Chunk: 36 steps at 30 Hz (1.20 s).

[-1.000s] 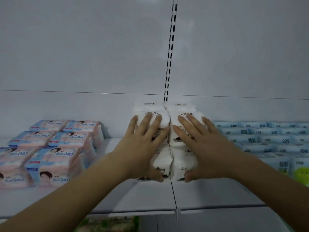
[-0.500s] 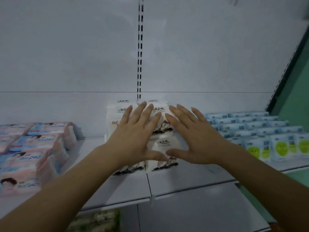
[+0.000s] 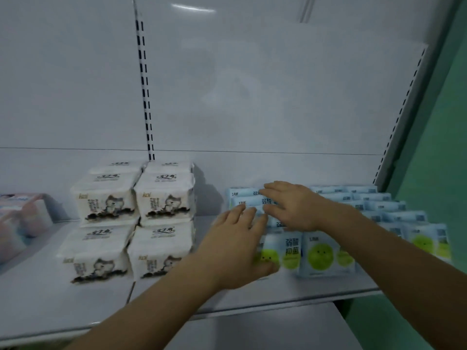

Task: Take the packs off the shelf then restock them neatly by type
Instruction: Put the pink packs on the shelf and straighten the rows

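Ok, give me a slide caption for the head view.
Both hands, left and right, reach onto the blue packs beside stacked white packs.

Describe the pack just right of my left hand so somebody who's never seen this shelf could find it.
Start at the white shelf and skip the block of white tissue packs in the middle. Go right to the light blue packs standing in rows. It is the front pack with a big green smiley face, just right of the left hand; the rows behind show only their tops.
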### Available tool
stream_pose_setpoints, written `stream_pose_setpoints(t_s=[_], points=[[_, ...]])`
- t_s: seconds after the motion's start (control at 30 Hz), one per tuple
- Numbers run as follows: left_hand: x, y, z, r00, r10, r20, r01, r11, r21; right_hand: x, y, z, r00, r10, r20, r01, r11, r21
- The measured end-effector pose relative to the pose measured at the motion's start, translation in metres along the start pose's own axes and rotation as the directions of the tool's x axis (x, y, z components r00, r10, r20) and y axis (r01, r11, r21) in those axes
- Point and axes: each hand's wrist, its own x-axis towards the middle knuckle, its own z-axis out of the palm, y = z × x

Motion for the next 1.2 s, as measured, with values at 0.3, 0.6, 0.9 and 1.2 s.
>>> stream_pose_setpoints(t_s=[0.3,0.6,0.9,1.2], points=[[0.030,0.023,0.032,0.984,-0.170,0.058,0.160,0.975,0.156,0.064,0.019,0.018,0.971,-0.175,0.163,0.173,0.984,0.031],[0.034,0.019,0.038,0.976,-0.214,-0.024,0.213,0.944,0.252,0.069,0.020,0.012,0.956,-0.271,0.112,0.249,0.952,0.180],[0.045,0.002,0.035,0.980,-0.198,-0.038,0.201,0.960,0.197,0.088,0.032,0.017,0.971,-0.210,0.114,0.197,0.974,0.115],[0.060,-0.003,0.042,0.972,-0.234,0.014,0.228,0.957,0.177,0.085,0.028,0.008,0.969,-0.171,0.180,0.122,0.960,0.252]])
